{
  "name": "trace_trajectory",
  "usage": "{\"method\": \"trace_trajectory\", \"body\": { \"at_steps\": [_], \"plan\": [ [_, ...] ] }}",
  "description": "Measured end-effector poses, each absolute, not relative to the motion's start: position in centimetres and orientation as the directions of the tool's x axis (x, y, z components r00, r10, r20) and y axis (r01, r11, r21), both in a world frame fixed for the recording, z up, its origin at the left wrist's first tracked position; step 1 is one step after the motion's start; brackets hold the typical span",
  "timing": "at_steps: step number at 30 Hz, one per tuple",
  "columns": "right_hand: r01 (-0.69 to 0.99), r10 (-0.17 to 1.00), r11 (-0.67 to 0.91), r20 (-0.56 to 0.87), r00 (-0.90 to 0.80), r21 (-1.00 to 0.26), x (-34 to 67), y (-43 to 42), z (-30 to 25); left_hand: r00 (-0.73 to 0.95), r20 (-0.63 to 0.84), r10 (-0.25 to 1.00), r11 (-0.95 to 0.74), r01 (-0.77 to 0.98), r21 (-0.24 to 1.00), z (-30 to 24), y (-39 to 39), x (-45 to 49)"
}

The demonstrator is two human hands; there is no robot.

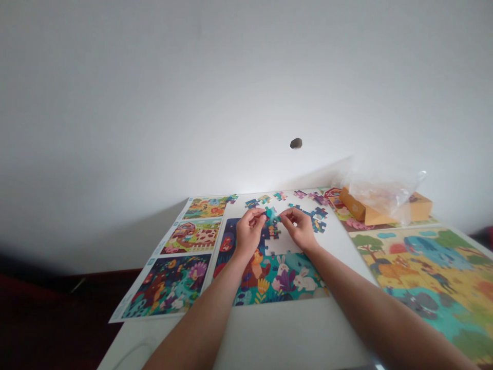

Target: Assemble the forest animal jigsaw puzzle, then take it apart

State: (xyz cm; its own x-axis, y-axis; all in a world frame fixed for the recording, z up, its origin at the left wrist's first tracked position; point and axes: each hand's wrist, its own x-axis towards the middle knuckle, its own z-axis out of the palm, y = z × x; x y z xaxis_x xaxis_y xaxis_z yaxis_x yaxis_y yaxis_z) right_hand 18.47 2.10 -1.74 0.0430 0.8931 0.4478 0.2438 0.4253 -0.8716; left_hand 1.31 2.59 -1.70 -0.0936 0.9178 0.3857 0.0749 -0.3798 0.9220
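Here, two bare hands meet at a small teal puzzle piece

Clearly, the left hand [250, 232] has its grip pinched, thumb against index finger, on a small teal cardboard puzzle piece [270, 213]. The right hand [301, 231] comes in from the other side, thumb and index fingertips close together at the piece's right edge; whether that grip pinches it too, I cannot tell. The piece is over the unfinished upper part of a dark-blue and teal jigsaw with white rabbits [285, 275], which lies midway between the left and right edges of the white worktop [269, 334].

Loose, multicoloured interlocking pieces [280, 196] are scattered toward the worktop's far edge, with more just beyond the right hand. Along the left edge lies a white paper sheet printed with three colourful scenes [194, 238], its near corner reaching past that edge.

Toward the right edge is a flat yellow-and-green savanna picture with a blue elephant [439, 272]. In the far right corner, a yellow-orange cardboard box [356, 208] sits on a farm picture with a red barn [360, 225], a crumpled clear plastic bag [379, 192] draped over it.
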Motion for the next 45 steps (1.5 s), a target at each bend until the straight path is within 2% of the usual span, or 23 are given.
{"method": "trace_trajectory", "body": {
  "at_steps": [7, 13, 16, 20, 29, 32, 38, 45],
  "plan": [
    [0.28, 0.892, 0.426, 0.45, 0.026, -0.86, 18.5, 2.1, -1.8, -0.103, 0.394, 0.913, -0.386, 0.093, 0.918, -1.6, 2.5, 1.3],
    [0.234, 0.869, 0.485, 0.495, -0.016, -0.843, 18.6, 2.0, -1.6, -0.103, 0.401, 0.91, -0.388, 0.127, 0.913, -1.3, 2.3, 1.3],
    [0.252, 0.817, 0.575, 0.56, -0.137, -0.778, 18.8, 1.9, -1.2, -0.101, 0.404, 0.909, -0.39, 0.134, 0.911, -1.2, 2.2, 1.3],
    [0.363, 0.754, 0.657, 0.596, -0.277, -0.661, 18.9, 1.7, -0.9, -0.092, 0.4, 0.912, -0.388, 0.126, 0.913, -1.2, 2.2, 1.2],
    [0.529, 0.72, 0.681, 0.596, -0.356, -0.507, 19.6, 1.7, 0.1, -0.093, 0.395, 0.914, -0.378, 0.159, 0.912, -1.0, 2.1, 1.3],
    [0.601, 0.736, 0.663, 0.536, -0.414, -0.447, 20.0, 1.5, 0.4, -0.114, 0.393, 0.913, -0.364, 0.213, 0.907, -1.2, 2.2, 1.1],
    [0.702, 0.776, 0.631, 0.284, -0.564, -0.331, 20.1, 0.5, 0.2, -0.19, 0.375, 0.907, -0.327, 0.24, 0.914, -1.6, 2.8, 0.6],
    [0.703, 0.779, 0.627, 0.241, -0.579, -0.336, 20.1, 0.2, 0.6, -0.201, 0.382, 0.902, -0.328, 0.257, 0.909, -1.8, 3.0, 0.5]
  ]
}}
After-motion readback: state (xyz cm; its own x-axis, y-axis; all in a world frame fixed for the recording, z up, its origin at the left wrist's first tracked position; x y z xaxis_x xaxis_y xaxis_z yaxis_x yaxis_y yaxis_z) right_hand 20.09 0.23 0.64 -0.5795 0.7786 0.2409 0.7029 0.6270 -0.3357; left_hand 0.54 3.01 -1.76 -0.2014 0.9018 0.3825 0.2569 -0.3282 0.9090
